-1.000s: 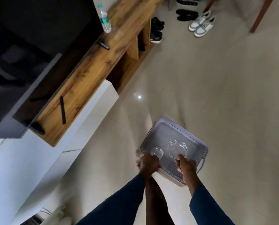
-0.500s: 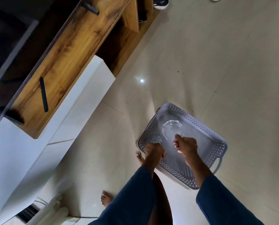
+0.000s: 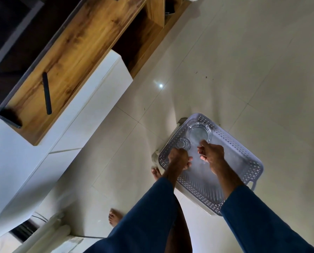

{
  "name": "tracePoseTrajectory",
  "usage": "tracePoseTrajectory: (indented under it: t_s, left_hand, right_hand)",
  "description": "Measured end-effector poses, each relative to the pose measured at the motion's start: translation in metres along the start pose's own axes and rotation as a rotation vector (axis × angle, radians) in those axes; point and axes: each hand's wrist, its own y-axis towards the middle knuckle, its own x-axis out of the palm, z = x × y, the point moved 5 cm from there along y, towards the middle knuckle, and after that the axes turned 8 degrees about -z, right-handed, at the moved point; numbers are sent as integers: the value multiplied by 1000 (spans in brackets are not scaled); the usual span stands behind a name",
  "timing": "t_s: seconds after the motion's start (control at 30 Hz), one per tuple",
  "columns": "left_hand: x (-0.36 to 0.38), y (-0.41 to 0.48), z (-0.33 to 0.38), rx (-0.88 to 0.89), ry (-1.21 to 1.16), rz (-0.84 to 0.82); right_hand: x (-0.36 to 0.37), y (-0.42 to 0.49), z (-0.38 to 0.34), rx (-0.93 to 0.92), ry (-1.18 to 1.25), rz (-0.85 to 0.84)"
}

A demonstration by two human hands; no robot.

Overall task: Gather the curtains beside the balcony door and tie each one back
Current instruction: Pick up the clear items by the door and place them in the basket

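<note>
No curtain or balcony door shows clearly in this view. My left hand [image 3: 179,157] is closed around a small clear glass [image 3: 184,143] at the near left side of a grey perforated plastic basket [image 3: 251,167] on the floor. My right hand [image 3: 212,156] pinches the rim of a round clear glass bowl [image 3: 199,132], which is low in the basket's far left corner. Both hands are inside the basket, close together. Dark blue sleeves cover both forearms.
A wooden TV unit [image 3: 76,44] with white cabinets [image 3: 90,99] runs along the left, with a black remote [image 3: 47,93] on top. Pale folded fabric or tubing [image 3: 48,232] lies at the bottom left. My bare feet [image 3: 114,217] stand on the glossy tiled floor [image 3: 243,70].
My view has tilted downward and nearer. Both hands have lowered the glass and the bowl deeper into the basket, the bowl toward its far corner.
</note>
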Motion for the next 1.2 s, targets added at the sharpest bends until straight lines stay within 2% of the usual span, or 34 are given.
tracePoseTrajectory:
  t_s: [0.13,0.27,0.37,0.53,0.63,0.8,1.0,1.2]
  left_hand:
    - [-5,-8,-4,23,-42,4]
    - [-11,-28,-5,111,75,-8]
    - [-26,-52,-7,183,207,8]
    - [-68,-90,-25,259,351,-28]
    - [-118,-107,-53,246,305,6]
    - [-229,-126,-124,191,180,130]
    - [-361,-157,-240,125,-50,246]
    - [-464,-181,-354,108,-77,361]
  right_hand:
    - [3,-9,4,-3,102,1]
    - [3,-29,18,22,165,56]
    - [11,-54,26,19,87,56]
    - [47,-113,21,-174,-143,69]
    - [91,-149,26,-224,-230,-19]
    - [191,-214,47,-272,-374,-274]
    - [319,-287,115,-241,-670,-537]
    - [421,-357,211,-177,-918,-710]
